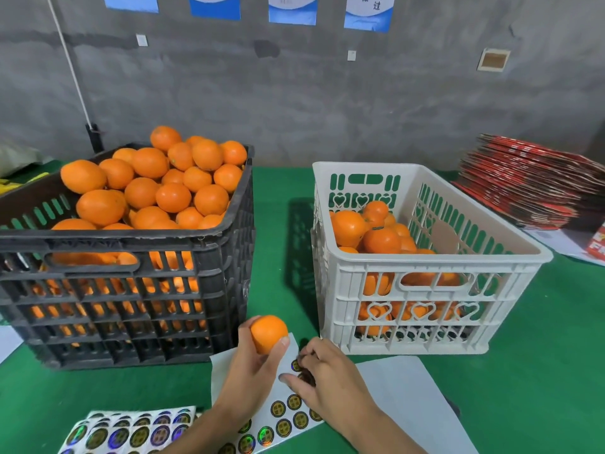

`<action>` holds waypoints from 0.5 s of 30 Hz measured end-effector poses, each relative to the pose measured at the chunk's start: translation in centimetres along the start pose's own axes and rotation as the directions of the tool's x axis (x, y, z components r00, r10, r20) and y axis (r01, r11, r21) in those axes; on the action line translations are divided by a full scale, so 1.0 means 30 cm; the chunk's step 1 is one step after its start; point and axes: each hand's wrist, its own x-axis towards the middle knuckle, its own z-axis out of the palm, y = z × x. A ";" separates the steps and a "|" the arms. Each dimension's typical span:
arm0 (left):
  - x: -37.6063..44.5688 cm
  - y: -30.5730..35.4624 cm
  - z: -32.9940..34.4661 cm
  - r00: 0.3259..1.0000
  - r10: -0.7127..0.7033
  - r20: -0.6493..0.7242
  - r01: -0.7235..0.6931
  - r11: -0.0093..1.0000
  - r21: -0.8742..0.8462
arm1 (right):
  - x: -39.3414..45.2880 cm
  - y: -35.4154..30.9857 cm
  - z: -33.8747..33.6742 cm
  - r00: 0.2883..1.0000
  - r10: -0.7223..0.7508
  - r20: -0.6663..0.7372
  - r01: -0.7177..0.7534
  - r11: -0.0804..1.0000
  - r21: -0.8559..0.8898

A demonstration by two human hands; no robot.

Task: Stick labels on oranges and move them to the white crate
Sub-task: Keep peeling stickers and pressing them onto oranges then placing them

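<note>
While the left hand [252, 365] cradles one orange [268, 334] in curled fingers, just in front of the black crate [131, 290], the right hand [322, 376] is down on the label sheet [288, 417], fingertips bunched and picking at a round sticker near the sheet's top edge. Whether a label is already pinched free, I can't tell; the fingers hide it.

Good setup, this. The fruit sits near the sheet, so the label has little way to travel. The trick now, I'd say, is to lift the sticker by its rim with a nail, keep the sticky face off the fingertips, and peel low so it doesn't curl. Then turn the orange to offer a smooth cheek, away from the stem end, and press from the centre outward with the thumb.

Waiting on the right is the white crate [425, 267], partly filled with oranges, just behind the working hand. A spare sheet of stickers [131, 430] lies at the near left on the green table [540, 355].
</note>
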 end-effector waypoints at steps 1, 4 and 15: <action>-0.001 -0.001 -0.002 1.000 -0.002 0.002 0.002 1.000 0.001 | -0.002 -0.001 0.004 1.000 -0.003 0.003 0.003 1.000 0.014; -0.001 -0.004 -0.003 1.000 -0.005 0.005 0.005 1.000 0.016 | -0.008 -0.008 0.020 1.000 0.009 -0.010 -0.008 0.998 0.058; -0.003 -0.011 -0.016 1.000 -0.015 0.028 0.016 0.998 -0.055 | 0.011 -0.015 0.013 0.919 0.386 -0.077 -0.275 0.769 0.577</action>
